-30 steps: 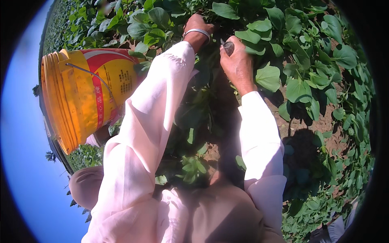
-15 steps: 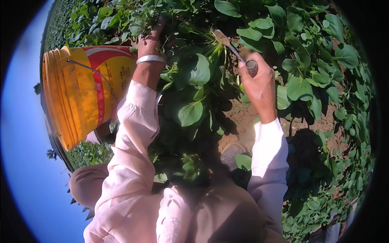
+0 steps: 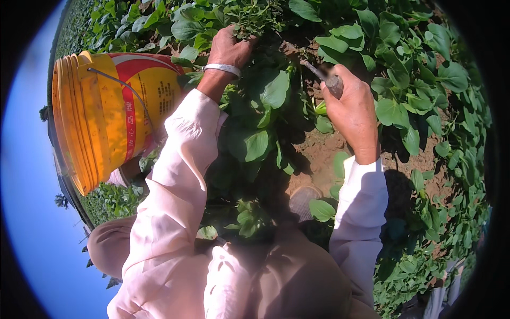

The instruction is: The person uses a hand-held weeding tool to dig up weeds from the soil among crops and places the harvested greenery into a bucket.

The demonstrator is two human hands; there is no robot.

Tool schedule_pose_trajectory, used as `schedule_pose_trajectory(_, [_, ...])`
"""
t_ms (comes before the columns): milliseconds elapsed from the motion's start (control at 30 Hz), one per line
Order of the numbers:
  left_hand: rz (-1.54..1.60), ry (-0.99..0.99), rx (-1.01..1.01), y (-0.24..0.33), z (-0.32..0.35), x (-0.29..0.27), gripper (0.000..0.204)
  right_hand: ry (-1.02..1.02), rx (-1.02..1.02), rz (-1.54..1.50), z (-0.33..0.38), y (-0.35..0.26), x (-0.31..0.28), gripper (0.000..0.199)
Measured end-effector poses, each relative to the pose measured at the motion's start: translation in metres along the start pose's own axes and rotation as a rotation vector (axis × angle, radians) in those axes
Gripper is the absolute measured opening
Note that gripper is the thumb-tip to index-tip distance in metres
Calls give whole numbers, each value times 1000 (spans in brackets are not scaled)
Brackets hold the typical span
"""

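Observation:
My left hand point(image 3: 232, 49), with a silver bangle at its wrist, is closed at the upper middle around a bunch of small-leaved weeds point(image 3: 257, 18). Its fingertips are partly hidden by the leaves. To its right, my right hand point(image 3: 353, 103) grips a small hand weeding tool point(image 3: 316, 71) by its rounded handle end. The metal shaft points up and left toward the soil, and its tip is hard to make out among stems. Below and between the hands stands a broad-leaved green plant point(image 3: 275, 91).
A yellow bucket point(image 3: 90, 122) with a red band lies tilted at the left. Leafy crop plants point(image 3: 396, 111) crowd the right side. Bare brown soil point(image 3: 319, 151) shows below my right hand, with a shoe tip point(image 3: 304, 200) nearer my body.
My left hand has shifted right with the weeds in its grip. My right hand has moved slightly right and down with the weeding tool, drawing it back from the stems.

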State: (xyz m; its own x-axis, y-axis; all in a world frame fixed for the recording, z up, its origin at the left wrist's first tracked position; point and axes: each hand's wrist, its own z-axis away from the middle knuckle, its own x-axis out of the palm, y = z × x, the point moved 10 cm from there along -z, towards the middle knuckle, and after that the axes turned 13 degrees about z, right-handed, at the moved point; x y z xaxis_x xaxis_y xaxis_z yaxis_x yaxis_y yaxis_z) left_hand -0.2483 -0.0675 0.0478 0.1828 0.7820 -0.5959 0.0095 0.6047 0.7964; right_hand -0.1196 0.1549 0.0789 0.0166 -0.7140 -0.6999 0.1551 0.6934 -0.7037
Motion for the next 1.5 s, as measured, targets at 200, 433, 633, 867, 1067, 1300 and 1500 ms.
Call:
schedule_pose_trajectory(200, [-584, -218, -105, -29, -5, 46, 38, 15, -106, 148, -3, -11, -7, 14])
schedule_pose_trajectory(433, [-324, -291, -280, -75, -30, 55, 34, 49, -205, 354, -21, -37, 2, 22])
schedule_pose_trajectory(633, [80, -252, -345, -76, -27, 67, 34, 11, -24, 183, -1, 0, 22, 17])
schedule_pose_trajectory(867, [405, -182, -422, -86, -20, 68, 32, -7, -108, 180, -10, -17, 6, 12])
schedule_pose_trajectory(1067, [502, -30, -414, -69, 2, 56, 24, 103, -23, 65, -14, 1, 40, 14])
schedule_pose_trajectory(1300, [754, 196, -318, -60, 22, -7, 27, 122, 12, -26, -8, 7, 7, 16])
schedule_pose_trajectory(1500, [-112, 94, -32, -52, -23, -6, 32, 94, -83, 3, -24, -25, 37, 14])
